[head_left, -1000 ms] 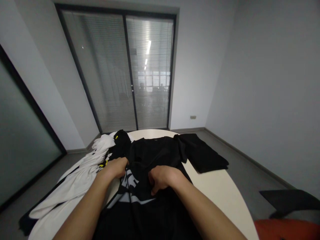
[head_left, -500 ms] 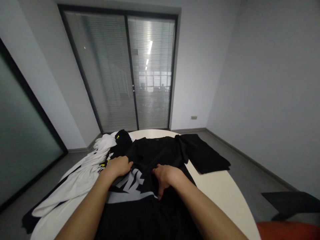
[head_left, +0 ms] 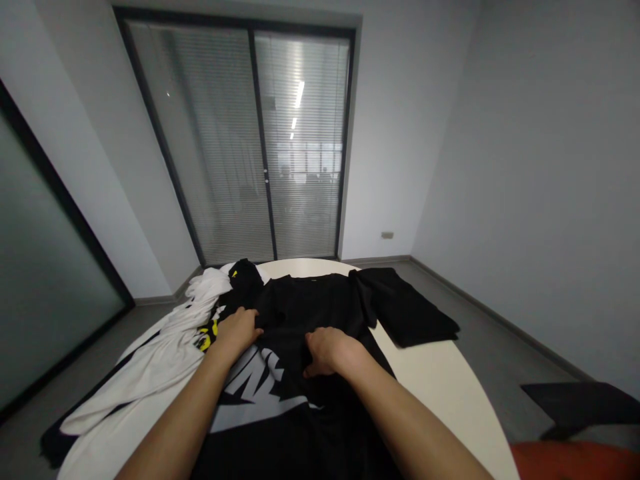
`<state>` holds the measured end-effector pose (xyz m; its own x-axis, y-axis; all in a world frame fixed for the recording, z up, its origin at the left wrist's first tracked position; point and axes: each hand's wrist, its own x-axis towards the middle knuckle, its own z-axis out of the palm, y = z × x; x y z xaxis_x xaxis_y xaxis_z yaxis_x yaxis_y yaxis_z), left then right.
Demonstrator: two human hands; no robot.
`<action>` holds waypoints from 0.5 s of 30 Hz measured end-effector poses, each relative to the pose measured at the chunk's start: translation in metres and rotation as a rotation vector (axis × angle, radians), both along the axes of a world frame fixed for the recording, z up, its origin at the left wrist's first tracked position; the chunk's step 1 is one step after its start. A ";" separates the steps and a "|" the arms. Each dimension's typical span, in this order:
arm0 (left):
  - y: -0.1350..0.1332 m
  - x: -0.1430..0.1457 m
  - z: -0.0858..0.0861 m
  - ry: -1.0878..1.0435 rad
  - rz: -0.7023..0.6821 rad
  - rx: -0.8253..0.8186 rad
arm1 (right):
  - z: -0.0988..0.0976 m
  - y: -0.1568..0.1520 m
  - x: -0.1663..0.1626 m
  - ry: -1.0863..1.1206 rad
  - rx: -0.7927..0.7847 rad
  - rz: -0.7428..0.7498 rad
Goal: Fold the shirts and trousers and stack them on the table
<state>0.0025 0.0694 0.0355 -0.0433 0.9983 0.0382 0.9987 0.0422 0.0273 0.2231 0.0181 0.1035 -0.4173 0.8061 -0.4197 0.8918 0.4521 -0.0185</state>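
A black T-shirt (head_left: 310,313) with a large grey-white print (head_left: 255,393) lies spread on a round white table (head_left: 440,387). My left hand (head_left: 239,330) rests on the shirt's left side with its fingers curled into the fabric. My right hand (head_left: 327,351) presses on the middle of the shirt, its fingers bent and pinching the cloth. One black sleeve (head_left: 405,310) lies out to the right across the table.
A white garment (head_left: 150,367) with yellow marks lies heaped at the left of the table. A black bundle (head_left: 245,275) sits at the far edge. Glass doors with blinds (head_left: 260,153) stand behind. A dark chair part (head_left: 575,400) and something red (head_left: 575,460) show at the lower right.
Both hands have shifted the fabric: the fold over the chest has been pulled flatter, and more of the grey print shows than a second ago.
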 end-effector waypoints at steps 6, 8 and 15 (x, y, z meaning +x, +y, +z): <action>0.006 -0.007 0.001 -0.042 0.047 0.128 | 0.001 0.000 0.000 0.002 -0.006 0.015; 0.010 -0.012 0.003 -0.058 0.074 0.210 | 0.001 0.000 0.000 -0.002 -0.013 0.022; 0.028 -0.022 -0.007 -0.251 0.017 0.594 | -0.018 0.008 0.001 0.091 -0.071 0.120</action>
